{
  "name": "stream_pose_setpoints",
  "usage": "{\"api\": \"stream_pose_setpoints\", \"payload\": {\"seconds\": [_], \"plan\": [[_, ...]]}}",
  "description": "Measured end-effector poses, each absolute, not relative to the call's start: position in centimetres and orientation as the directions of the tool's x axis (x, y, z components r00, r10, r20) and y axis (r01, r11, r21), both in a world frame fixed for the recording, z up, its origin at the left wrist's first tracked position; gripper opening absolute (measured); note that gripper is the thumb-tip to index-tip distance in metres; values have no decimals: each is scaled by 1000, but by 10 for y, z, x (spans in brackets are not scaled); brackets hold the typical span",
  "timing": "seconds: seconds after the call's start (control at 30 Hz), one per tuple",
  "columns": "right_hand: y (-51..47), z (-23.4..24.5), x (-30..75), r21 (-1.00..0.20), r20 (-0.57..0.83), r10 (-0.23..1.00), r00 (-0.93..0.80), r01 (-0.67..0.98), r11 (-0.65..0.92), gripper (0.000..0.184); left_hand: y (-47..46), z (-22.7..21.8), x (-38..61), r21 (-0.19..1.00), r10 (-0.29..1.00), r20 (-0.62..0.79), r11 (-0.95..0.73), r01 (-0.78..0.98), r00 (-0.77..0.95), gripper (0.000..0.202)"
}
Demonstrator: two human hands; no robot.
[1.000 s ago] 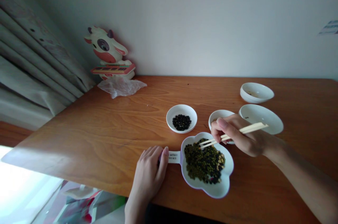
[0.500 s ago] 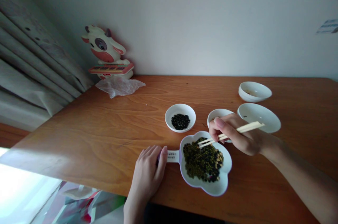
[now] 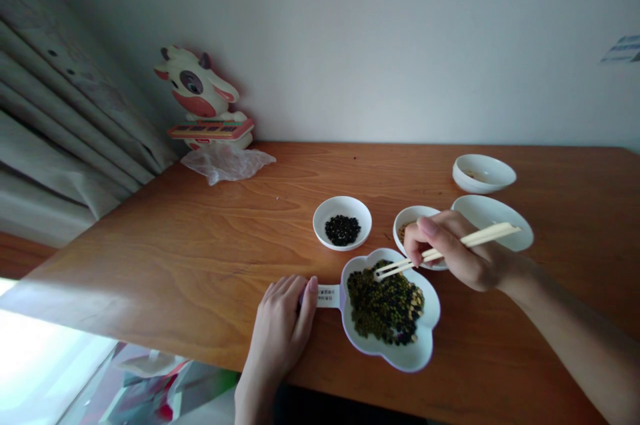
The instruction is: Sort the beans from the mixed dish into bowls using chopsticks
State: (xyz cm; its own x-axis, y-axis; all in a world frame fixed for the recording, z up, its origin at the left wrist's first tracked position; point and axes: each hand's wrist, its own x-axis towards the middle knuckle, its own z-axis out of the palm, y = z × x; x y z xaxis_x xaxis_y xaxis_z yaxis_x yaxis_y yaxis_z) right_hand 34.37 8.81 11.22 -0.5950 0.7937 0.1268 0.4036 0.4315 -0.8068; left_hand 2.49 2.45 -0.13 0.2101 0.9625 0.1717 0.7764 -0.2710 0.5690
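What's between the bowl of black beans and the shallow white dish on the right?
In the head view, a small white bowl of tan beans sits there, with the right hand holding chopsticks over its right edge.

Glossy white dish (image 3: 426, 353), varnished wooden tabletop (image 3: 175, 265), pale wooden chopsticks (image 3: 480, 237), crinkled clear plastic bag (image 3: 227, 163)
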Motion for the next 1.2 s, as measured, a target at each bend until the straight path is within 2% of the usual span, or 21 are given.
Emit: {"api": "stream_pose_setpoints", "payload": {"seconds": [0.1,0.27,0.37,0.67,0.8,0.97,1.2], "plan": [[88,119,351,-828,172,820,-546,372,421,71,25,-1,25,567,961,184,-276,776,208,37],[98,117,350,-834,383,865,-325,282,475,81,26,0,26,566,958,194,-285,774,210,37],[108,119,335,-831,431,866,-252,262,490,80,26,1,27,568,957,195,-288,771,214,37],[90,137,348,-834,339,889,-309,340,436,84,25,2,28,563,955,206,-295,772,214,36],[59,128,375,-829,272,912,-306,406,384,70,26,2,28,572,956,198,-292,767,217,36],[20,106,404,-773,199,958,-208,568,284,50,26,3,26,581,960,164,-279,764,225,37],[-9,101,403,-778,100,981,-168,601,183,54,26,4,24,571,962,134,-271,775,237,38]]}}
